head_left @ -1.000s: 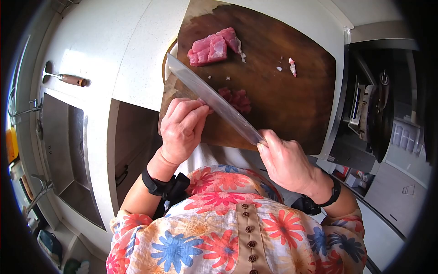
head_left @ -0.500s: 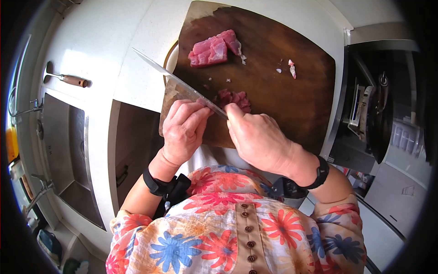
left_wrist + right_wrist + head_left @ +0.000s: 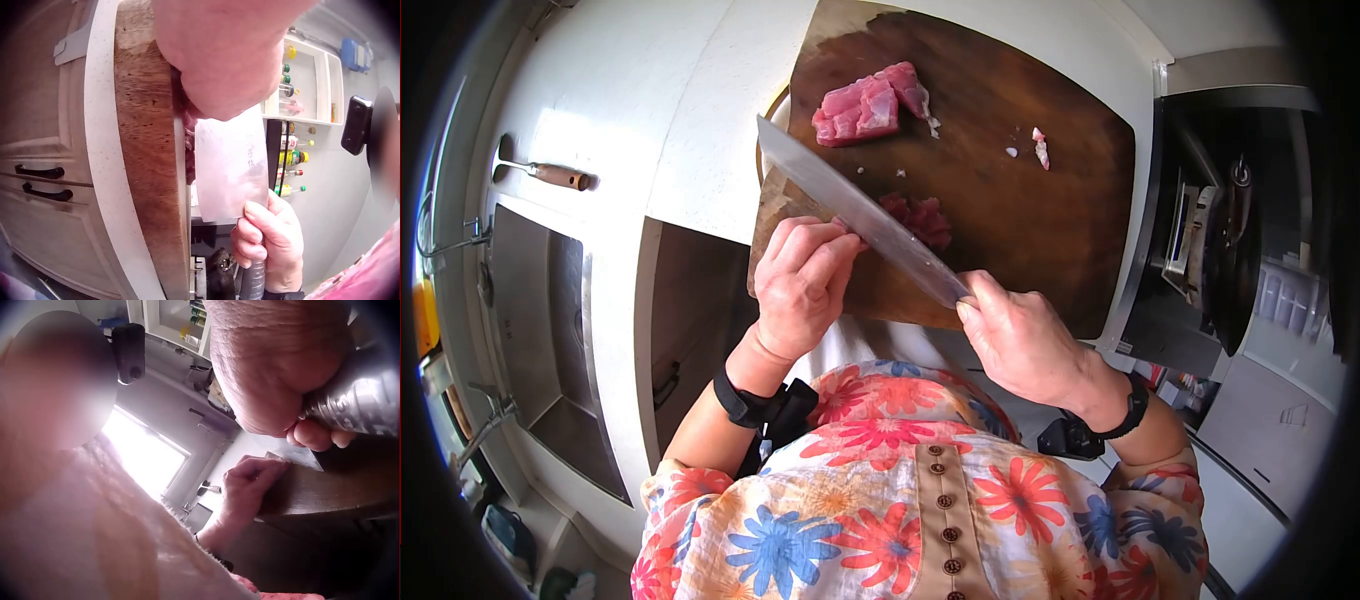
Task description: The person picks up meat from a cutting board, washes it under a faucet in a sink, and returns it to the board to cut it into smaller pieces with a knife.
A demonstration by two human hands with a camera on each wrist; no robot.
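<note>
My right hand [image 3: 1030,340] grips a cleaver [image 3: 850,205] by its handle; the ridged metal handle [image 3: 253,281] shows in the left wrist view. The broad blade slants across the cutting board [image 3: 1010,230], tip toward the far left. Close against the blade's near side, my left hand [image 3: 803,285] pinches a small piece of raw meat under curled fingertips, mostly hidden. Cut meat pieces [image 3: 925,222] lie just beyond the blade. Farther up the board sits a larger chunk of raw meat [image 3: 858,110].
White scraps of fat [image 3: 1041,150] lie on the board's right part. A wooden-handled spatula [image 3: 560,176] rests on the white counter [image 3: 620,110] at left, above a steel sink [image 3: 550,320]. A stove [image 3: 1200,220] borders the board's right side.
The cleaver slid forward to the upper left with my right hand, then came back toward the lower right. My left hand has stayed nearly in place.
</note>
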